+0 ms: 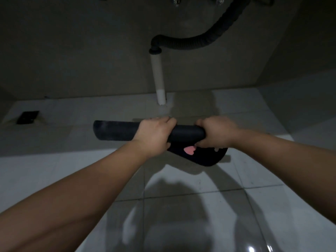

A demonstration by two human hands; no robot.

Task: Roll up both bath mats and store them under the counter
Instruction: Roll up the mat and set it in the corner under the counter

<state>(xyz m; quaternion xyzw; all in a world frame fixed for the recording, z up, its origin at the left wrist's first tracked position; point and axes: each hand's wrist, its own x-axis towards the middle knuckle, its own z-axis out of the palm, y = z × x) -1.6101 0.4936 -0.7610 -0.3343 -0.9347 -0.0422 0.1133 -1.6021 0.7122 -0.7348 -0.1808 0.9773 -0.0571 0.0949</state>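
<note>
A dark bath mat (116, 130), rolled into a long tube, lies crosswise over the white tiled floor in the shadowed space under the counter. My left hand (154, 135) grips the roll near its middle. My right hand (216, 133) grips its right end. Below the roll, a loose dark flap of mat (203, 157) with a pink shape on it hangs out toward me; I cannot tell whether it is the same mat or a second one.
A white drain pipe (158, 77) stands just behind the roll, joined to a black corrugated hose (196, 42) curving up right. A dark floor drain (27, 117) sits at the far left. The back wall (72, 60) is close behind. Glossy floor tiles (181, 215) spread in front.
</note>
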